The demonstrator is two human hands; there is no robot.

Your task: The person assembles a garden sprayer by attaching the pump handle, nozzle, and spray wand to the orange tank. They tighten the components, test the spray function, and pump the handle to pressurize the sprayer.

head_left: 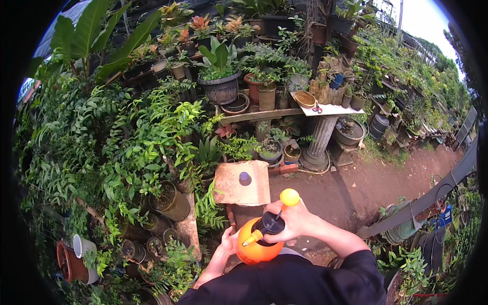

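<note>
- The bottle (256,255), round and orange, sits at the picture's 6 o'clock, close before the person's body and between both hands.
- The left hand (231,243) lies at the bottle's 9 to 10 o'clock; its grip curves against the side, steadying it.
- The right hand (295,222) comes from the bottle's 2 o'clock; its grip is closed around the black pump top (273,222).
- The yellow knob (290,197) stands at 1 o'clock of that pump top, just beyond the right grip.
- The yellow nozzle (252,238) points to 8 o'clock.
- At the bottle's 11 to 12 o'clock, a brown board (229,190) bears a small purple cylinder (245,178), apart from both hands.
</note>
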